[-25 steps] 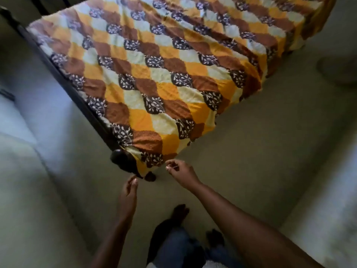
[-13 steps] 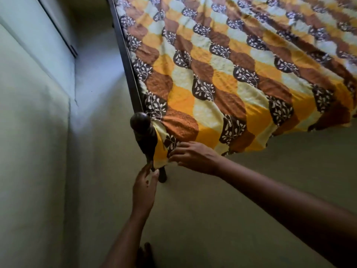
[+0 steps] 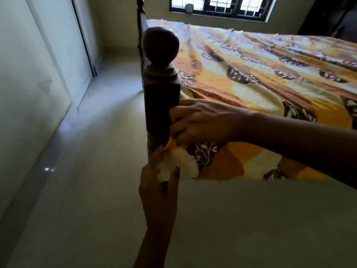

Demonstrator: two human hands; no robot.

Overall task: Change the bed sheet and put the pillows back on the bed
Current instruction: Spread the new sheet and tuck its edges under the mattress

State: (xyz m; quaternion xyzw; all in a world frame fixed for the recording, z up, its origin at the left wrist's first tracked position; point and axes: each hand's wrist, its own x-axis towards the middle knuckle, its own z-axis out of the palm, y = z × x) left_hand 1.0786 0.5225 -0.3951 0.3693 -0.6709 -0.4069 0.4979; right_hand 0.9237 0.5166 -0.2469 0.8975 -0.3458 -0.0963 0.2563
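Step in hand: fitting the sheet (image 3: pixel 260 78) at one corner of the bed, judged from where the hands sit.

Sheet: orange, brown and cream pattern, spread over the whole mattress from centre to right edge of frame. Ripples run along its length. Its near edge hangs loose over the side, lower centre to lower right.

Post (image 3: pixel 161 97): dark wood with a ball top, centre-left. The work is right beside it.

Right hand (image 3: pixel 202 120): centre of frame, arm entering from the right. Fingers are curled on a fold of sheet, pressed against the post's side.

Left hand (image 3: pixel 158 186): just below, arm coming up from the bottom edge. It grips the bunched corner (image 3: pixel 179 167), pale underside showing.

The hands are close together, one above the other, both clamped on cloth.

Floor (image 3: pixel 87 190): pale and glossy, filling the lower left. Window (image 3: pixel 218 4) at top centre.

No pillows in view.

Progress, as judged: sheet laid, corners and sides not yet tucked, pillows to come.

Next move calls for: drawing the bunch taut round the post and pushing it under the mattress. The hanging near edge needs tucking after that. The slack ripples suggest a pull toward this corner first. Risk: the post crowds the fingers.
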